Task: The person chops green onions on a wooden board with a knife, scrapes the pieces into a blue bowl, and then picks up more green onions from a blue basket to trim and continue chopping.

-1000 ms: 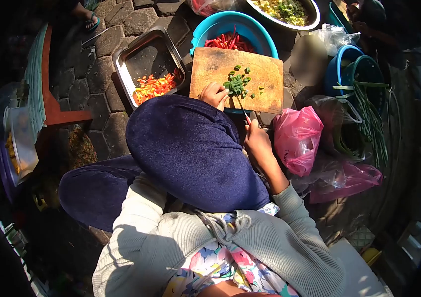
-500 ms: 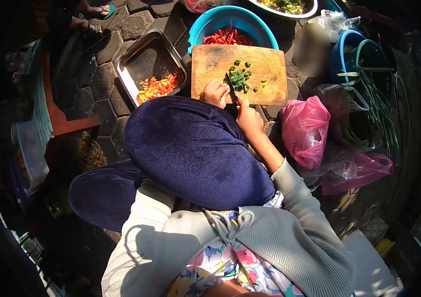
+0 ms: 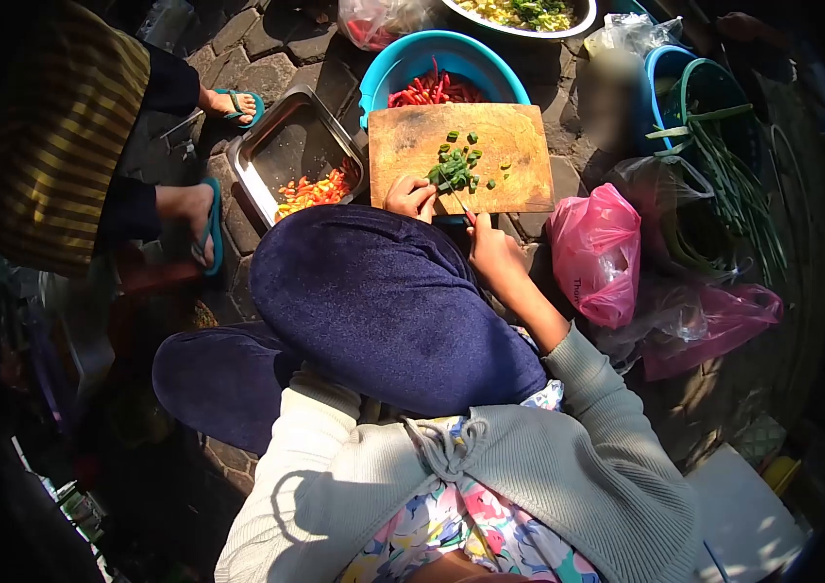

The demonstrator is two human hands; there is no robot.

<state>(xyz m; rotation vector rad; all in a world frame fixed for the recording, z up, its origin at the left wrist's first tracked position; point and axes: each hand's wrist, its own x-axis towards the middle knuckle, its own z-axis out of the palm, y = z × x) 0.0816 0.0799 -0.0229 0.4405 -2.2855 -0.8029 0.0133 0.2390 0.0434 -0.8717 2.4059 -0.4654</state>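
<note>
My right hand [image 3: 496,251] grips a knife [image 3: 459,201] by its red handle. The blade reaches over the near edge of a wooden cutting board [image 3: 519,146] and touches chopped green vegetable pieces [image 3: 454,167]. Beside the blade, my left hand [image 3: 411,198] has its fingers curled at the board's near edge, close against the greens; what it pinches is mostly hidden and seems to be green vegetable. The board lies across a turquoise basin [image 3: 373,83] holding red chillies [image 3: 437,87].
A metal tray [image 3: 296,112] with cut red and orange chillies [image 3: 313,194] stands left. Rightward are a pink plastic bag [image 3: 595,248], long green stalks [image 3: 728,185] and blue-green baskets [image 3: 663,73]. A person's sandalled foot [image 3: 201,228] is at the left.
A person in a striped garment has stepped in at the left. The view has shifted slightly. My hands stay at the board's near edge, and the knife blade now angles across the greens.
</note>
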